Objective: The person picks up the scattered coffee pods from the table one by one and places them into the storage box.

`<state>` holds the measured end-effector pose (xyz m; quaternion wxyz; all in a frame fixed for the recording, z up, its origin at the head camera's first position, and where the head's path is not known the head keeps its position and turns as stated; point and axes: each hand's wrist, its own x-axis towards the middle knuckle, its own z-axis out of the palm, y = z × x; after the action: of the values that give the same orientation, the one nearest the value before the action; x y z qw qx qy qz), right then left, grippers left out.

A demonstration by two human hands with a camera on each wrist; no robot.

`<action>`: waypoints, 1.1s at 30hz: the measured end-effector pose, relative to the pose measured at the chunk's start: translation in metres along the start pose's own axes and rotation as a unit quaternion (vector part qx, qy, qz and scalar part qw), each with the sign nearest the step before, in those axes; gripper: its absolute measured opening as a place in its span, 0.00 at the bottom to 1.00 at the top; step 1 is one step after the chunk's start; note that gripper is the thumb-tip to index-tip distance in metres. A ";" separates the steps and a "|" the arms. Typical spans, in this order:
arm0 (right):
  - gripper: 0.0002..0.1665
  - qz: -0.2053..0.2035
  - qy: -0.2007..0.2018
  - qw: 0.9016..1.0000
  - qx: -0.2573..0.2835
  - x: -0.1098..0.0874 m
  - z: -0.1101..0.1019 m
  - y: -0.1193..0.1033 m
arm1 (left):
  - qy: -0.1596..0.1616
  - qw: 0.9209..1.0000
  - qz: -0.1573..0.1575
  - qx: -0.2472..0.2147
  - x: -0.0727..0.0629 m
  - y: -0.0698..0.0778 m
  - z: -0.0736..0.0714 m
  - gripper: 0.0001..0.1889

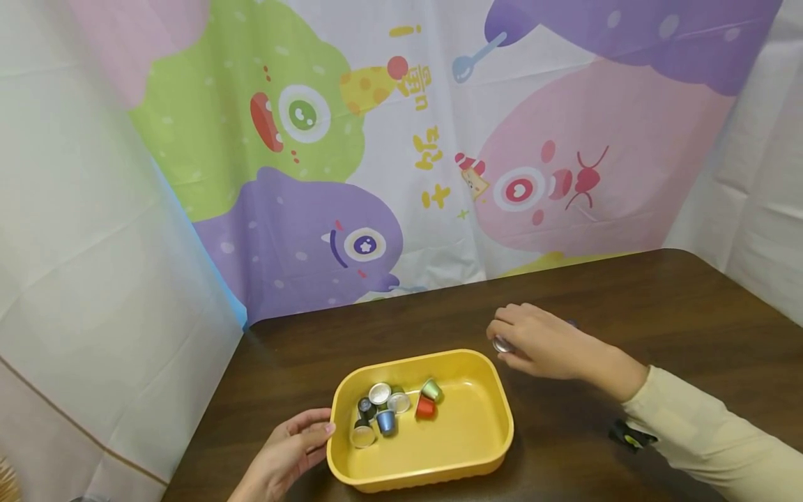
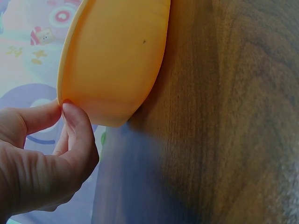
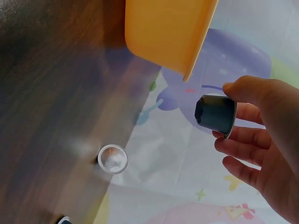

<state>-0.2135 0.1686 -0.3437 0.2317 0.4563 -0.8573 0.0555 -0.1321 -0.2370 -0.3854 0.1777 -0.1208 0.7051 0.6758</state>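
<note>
My right hand (image 1: 542, 341) is just past the far right corner of a yellow plastic tub (image 1: 477, 481). In the right wrist view, its thumb and fingers pinch a dark coffee capsule (image 3: 217, 114) by the foil rim, above the table. My left hand (image 1: 285, 443) pinches the tub's left rim between thumb and fingers, clearest in the left wrist view. Inside the tub, several capsules cluster at the left, among them a blue capsule (image 1: 386, 422) and a silver-lidded one (image 1: 380, 393). Nearer its middle, a green capsule (image 1: 432, 390) lies beside a red capsule (image 1: 426, 408).
On the dark wooden table (image 1: 602, 293), a foil-topped capsule (image 3: 113, 158) and another dark capsule (image 3: 64, 220) show in the right wrist view. A cartoon-printed curtain (image 1: 433, 258) hangs behind the table. A black device (image 1: 630, 436) sits by the right cuff.
</note>
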 end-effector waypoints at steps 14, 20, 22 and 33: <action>0.12 -0.014 0.005 1.000 0.001 0.006 -0.003 -0.004 | -0.005 1.000 0.000 0.001 0.000 -0.001 -0.001 0.26; 0.11 -0.031 0.015 0.999 -0.001 0.011 -0.005 -0.006 | -0.012 1.000 0.006 -0.003 0.000 -0.002 -0.002 0.23; 0.10 -0.034 0.016 0.999 -0.001 0.013 -0.006 -0.007 | -0.014 1.000 0.008 -0.004 0.000 -0.001 -0.002 0.23; 0.10 -0.048 0.009 0.999 0.011 0.026 -0.010 -0.018 | -0.015 1.000 0.007 -0.001 -0.001 0.000 -0.001 0.23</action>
<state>-0.2076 0.1416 -0.3253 0.2367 0.4992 -0.8315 0.0578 -0.1314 -0.2384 -0.3854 0.1836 -0.1059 0.7025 0.6794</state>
